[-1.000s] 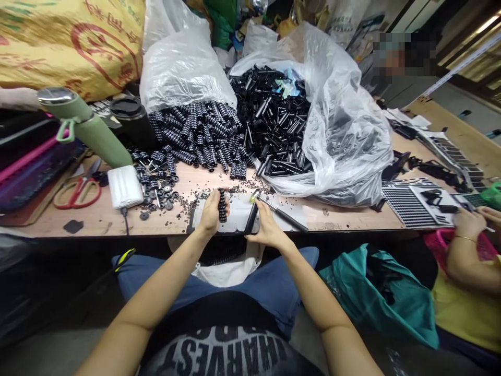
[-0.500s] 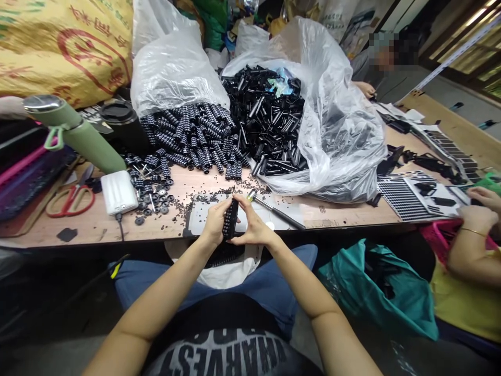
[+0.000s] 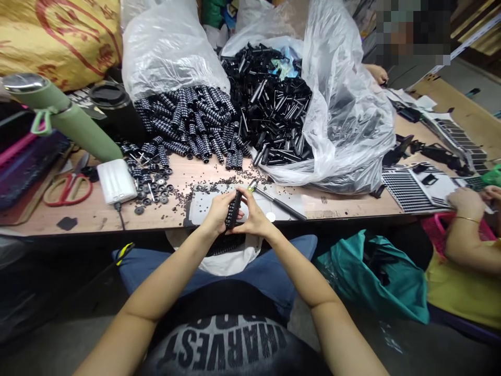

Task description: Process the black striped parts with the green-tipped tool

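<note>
Green flask [image 3: 84,125] and red-handled scissors [image 3: 70,189], placed on bench [image 3: 96,216]. White box [image 3: 116,180], set alongside. Ribbed rollers [image 3: 188,125], heaped under plastic. Left hand [image 3: 216,213]: fingers curled around a dark ribbed piece [image 3: 234,210], held tilted over the bench's near edge. Right hand [image 3: 255,216]: thumb and forefinger spread lengthwise, tips pressed near the piece's opposite ends. Black-handled tool [image 3: 285,207], laid diagonally, just beside.
</note>
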`<state>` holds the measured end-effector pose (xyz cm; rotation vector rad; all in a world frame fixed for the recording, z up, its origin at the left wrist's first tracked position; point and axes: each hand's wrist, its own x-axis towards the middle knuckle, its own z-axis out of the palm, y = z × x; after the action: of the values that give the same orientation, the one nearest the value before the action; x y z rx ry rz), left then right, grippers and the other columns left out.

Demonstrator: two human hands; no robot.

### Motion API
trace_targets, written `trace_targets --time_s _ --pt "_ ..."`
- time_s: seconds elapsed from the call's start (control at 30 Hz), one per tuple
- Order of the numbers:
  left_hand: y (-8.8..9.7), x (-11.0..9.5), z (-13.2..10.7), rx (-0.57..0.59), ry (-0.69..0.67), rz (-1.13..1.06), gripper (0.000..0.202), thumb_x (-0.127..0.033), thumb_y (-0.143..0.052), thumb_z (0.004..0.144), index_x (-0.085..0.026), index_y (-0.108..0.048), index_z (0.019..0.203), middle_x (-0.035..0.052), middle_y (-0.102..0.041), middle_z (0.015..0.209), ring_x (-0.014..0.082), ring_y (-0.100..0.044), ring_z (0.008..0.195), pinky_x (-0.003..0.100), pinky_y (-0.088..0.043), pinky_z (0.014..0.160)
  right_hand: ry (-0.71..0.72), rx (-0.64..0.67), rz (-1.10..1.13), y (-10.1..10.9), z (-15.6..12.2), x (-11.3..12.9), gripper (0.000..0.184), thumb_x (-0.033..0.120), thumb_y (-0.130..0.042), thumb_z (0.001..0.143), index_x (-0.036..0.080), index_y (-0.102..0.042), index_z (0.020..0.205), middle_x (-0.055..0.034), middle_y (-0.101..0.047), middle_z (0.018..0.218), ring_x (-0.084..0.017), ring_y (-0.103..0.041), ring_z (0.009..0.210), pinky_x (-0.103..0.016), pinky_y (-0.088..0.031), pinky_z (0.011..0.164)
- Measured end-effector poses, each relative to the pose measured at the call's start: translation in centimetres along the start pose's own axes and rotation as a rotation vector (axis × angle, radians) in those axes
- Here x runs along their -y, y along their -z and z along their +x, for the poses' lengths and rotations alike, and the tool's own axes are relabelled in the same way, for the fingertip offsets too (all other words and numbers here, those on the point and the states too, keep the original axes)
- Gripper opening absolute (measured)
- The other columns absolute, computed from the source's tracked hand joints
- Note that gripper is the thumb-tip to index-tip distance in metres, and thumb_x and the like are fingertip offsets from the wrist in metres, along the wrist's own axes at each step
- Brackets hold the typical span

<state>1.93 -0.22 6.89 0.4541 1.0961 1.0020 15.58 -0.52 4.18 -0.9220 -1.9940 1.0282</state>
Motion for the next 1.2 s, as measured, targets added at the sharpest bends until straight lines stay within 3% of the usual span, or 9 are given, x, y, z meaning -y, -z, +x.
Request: trace_targets --time_s 0.2,0.27,0.37,0.47,0.6,0.7,0.87,1.03,1.2 --pt "0.5 0.7 0.9 0.002 -0.087 0.102 0.034 -0.044 -0.062 0.08 -0.012 -0.065 0.092 0.0039 -0.061 0.067 0.0139 -0.059 0.047 0.028 -0.052 0.047 -0.033 -0.081 -0.113 -0.9 -0.1 -1.1 0.117 0.039 -0.084 0.052 0.019 -0.016 0.146 -0.0161 -0.03 0.145 -0.031 -0.03 0.137 -0.048 -0.028 0.114" --pt "1.1 1.9 1.5 -0.027 -0.315 0.294 0.038 -0.042 -0.064 0.08 -0.015 -0.066 0.106 0.0068 -0.064 0.083 0.0166 -0.064 0.064 0.032 -0.055 0.061 -0.06 -0.128 -0.196 -1.8 -0.2 -1.9 0.113 0.037 -0.081 0.054 0.016 -0.017 0.145 -0.0176 -0.032 0.143 -0.032 -0.029 0.136 -0.05 -0.026 0.115" --pt "2.4 4.1 2.6 -0.088 -0.751 0.816 0.043 -0.03 -0.064 0.08 -0.016 -0.062 0.121 0.0106 -0.06 0.1 0.0225 -0.06 0.092 0.038 -0.051 0.083 -0.088 -0.178 -0.318 -2.6 -0.6 -2.9 0.099 0.034 -0.074 0.065 0.012 -0.02 0.144 -0.0205 -0.034 0.142 -0.031 -0.029 0.136 -0.05 -0.024 0.115" --pt "3.6 5.5 3.5 -0.044 -0.942 1.283 0.039 -0.021 -0.05 0.089 -0.011 -0.058 0.125 0.0158 -0.061 0.102 0.0254 -0.057 0.098 0.042 -0.047 0.088 -0.143 -0.119 -0.472 -1.1 -1.1 -3.3 0.085 0.033 -0.069 0.073 0.011 -0.025 0.143 -0.0206 -0.036 0.142 -0.031 -0.03 0.135 -0.049 -0.028 0.112" --pt "4.7 5.0 3.9 0.084 -1.024 1.633 0.039 -0.014 -0.037 0.093 -0.014 -0.058 0.126 0.018 -0.063 0.109 0.0261 -0.058 0.097 0.043 -0.043 0.085 -0.53 -0.193 -0.889 4.2 -1.9 -3.3 0.046 0.038 -0.061 0.085 0.011 -0.052 0.121 -0.0222 -0.052 0.124 -0.035 -0.042 0.122 -0.051 -0.035 0.1" --pt "5.1 4.3 3.7 0.087 -1.078 1.726 0.042 -0.012 -0.034 0.093 -0.017 -0.055 0.129 0.0164 -0.064 0.111 0.027 -0.058 0.098 0.047 -0.038 0.088 -0.703 -0.116 -1.003 6.5 -2.8 -2.6 0.031 0.04 -0.047 0.094 0.012 -0.057 0.103 -0.0182 -0.062 0.102 -0.03 -0.056 0.101 -0.039 -0.042 0.084" --pt "5.3 4.5 3.5 0.061 -1.085 1.734 0.045 -0.011 -0.034 0.092 -0.02 -0.052 0.132 0.0152 -0.065 0.113 0.0285 -0.056 0.107 0.052 -0.032 0.095 -0.647 -0.109 -0.817 4.5 -5.3 -0.2 0.038 0.041 -0.021 0.101 0.019 -0.052 0.101 -0.0059 -0.065 0.078 -0.02 -0.062 0.071 -0.026 -0.035 0.062" --pt "4.4 5.6 3.3 0.027 -1.053 1.784 0.045 -0.012 -0.029 0.094 -0.013 -0.049 0.135 0.018 -0.064 0.118 0.0292 -0.055 0.114 0.053 -0.031 0.101 -0.687 0.045 -0.8 3.3 -5.6 2.3 0.033 0.038 -0.027 0.101 0.02 -0.053 0.092 -0.0032 -0.063 0.067 -0.02 -0.061 0.062 -0.025 -0.03 0.057" --pt "2.6 7.7 2.8 -0.008 -1.053 1.798 0.061 -0.036 -0.039 0.092 0.0 -0.036 0.142 0.0251 -0.04 0.145 0.0341 -0.029 0.139 0.054 -0.017 0.113 -0.481 -0.098 -0.645 2.2 -4.3 5.3 0.045 0.043 -0.014 0.101 0.022 -0.052 0.09 -0.0033 -0.064 0.07 -0.017 -0.061 0.062 -0.024 -0.035 0.057"
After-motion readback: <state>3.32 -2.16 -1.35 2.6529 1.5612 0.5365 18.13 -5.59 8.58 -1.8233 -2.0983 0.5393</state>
